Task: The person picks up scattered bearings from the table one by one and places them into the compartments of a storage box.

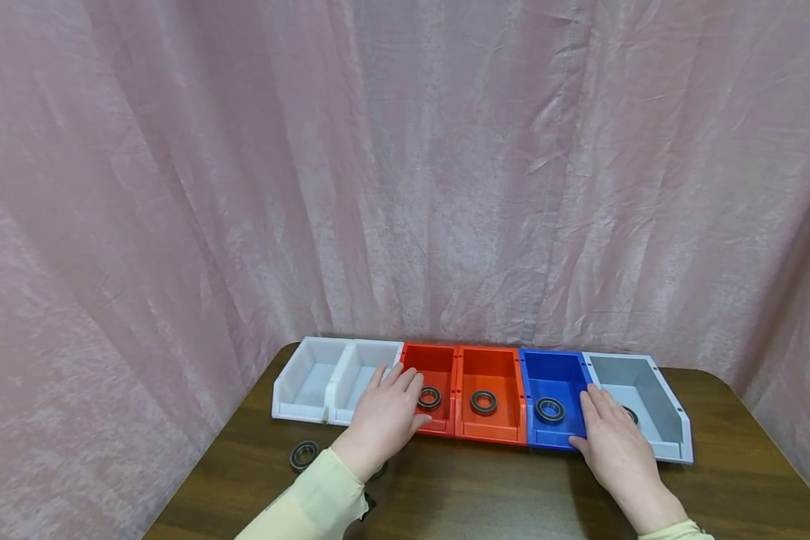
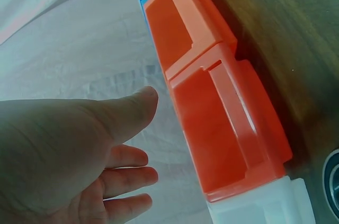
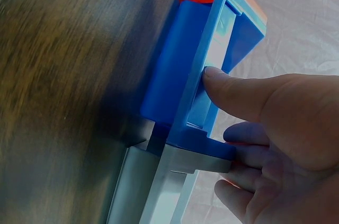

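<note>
My left hand hovers, fingers extended, over the border between a white bin and a red bin; the left wrist view shows nothing in it. At the wall between the blue bin and the grey bin is my right hand, fingers straight, its thumb at the blue bin's front rim. Ball bearings lie in the red bin, the orange-red bin and the blue bin. A further bearing in the grey bin is partly hidden by the right hand.
Another white bin ends the row at the left. On the brown table lie a bearing and, partly behind the left forearm, another bearing and a small dark object. A pink curtain hangs behind.
</note>
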Demonstrator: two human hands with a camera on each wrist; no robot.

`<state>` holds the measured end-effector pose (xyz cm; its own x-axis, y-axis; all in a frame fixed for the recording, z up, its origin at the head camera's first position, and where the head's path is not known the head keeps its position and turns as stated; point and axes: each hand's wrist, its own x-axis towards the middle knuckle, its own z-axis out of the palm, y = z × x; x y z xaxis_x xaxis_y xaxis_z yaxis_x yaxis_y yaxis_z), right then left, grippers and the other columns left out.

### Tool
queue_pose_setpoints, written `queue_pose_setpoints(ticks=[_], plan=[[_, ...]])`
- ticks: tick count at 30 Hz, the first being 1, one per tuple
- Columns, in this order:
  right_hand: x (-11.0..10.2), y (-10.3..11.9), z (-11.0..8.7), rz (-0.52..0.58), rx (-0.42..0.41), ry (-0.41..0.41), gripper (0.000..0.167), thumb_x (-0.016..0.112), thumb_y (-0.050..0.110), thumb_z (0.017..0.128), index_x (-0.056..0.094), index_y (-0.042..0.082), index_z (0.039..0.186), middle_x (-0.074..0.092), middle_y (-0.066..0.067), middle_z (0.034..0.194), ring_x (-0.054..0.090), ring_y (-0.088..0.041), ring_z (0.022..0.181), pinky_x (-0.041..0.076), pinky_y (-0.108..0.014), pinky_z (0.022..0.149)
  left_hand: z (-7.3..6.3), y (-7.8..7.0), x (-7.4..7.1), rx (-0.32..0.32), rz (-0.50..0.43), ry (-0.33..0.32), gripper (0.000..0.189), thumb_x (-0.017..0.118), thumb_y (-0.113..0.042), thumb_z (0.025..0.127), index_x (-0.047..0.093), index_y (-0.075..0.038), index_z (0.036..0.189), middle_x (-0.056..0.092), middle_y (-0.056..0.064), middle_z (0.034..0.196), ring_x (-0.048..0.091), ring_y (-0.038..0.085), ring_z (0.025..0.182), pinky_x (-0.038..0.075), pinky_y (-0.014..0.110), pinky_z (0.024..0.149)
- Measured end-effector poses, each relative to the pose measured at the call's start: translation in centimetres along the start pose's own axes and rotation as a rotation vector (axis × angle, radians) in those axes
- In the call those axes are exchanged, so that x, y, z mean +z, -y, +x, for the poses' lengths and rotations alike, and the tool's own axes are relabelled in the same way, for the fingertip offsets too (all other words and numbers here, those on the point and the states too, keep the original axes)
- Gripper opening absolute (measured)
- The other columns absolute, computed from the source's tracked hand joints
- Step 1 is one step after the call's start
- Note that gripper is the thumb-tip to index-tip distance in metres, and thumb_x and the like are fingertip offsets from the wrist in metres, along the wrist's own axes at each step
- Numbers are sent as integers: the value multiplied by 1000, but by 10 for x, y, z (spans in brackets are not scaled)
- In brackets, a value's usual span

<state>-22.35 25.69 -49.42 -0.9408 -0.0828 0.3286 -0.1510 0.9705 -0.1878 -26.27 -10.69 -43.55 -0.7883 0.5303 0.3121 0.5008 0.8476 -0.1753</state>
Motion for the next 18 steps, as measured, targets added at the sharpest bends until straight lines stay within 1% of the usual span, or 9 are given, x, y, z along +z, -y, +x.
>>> queue_pose_setpoints(ticks=[5,12,18], plan=[[0,0,0,1,2,5,82,93,17,89,51,-21,148,46,-44,156,43,-61,147,36,-72,121,-6,2,0,-6,-4,4,67,86,-47,95,69,-6,145,69,14,148,61,37,142,40,60,124],[1,0,-1,1,4,8,82,93,16,89,50,-21,149,46,-44,156,43,-61,147,36,-72,121,-12,4,1,5,-15,2,68,85,-48,96,68,-5,146,69,14,148,60,37,144,40,61,124],[0,0,0,1,1,3,82,93,17,90,51,-21,149,46,-44,156,43,-61,147,36,-72,121,-17,5,0,-9,-40,16,70,83,-49,98,67,-4,148,68,15,149,59,38,145,38,61,125]])
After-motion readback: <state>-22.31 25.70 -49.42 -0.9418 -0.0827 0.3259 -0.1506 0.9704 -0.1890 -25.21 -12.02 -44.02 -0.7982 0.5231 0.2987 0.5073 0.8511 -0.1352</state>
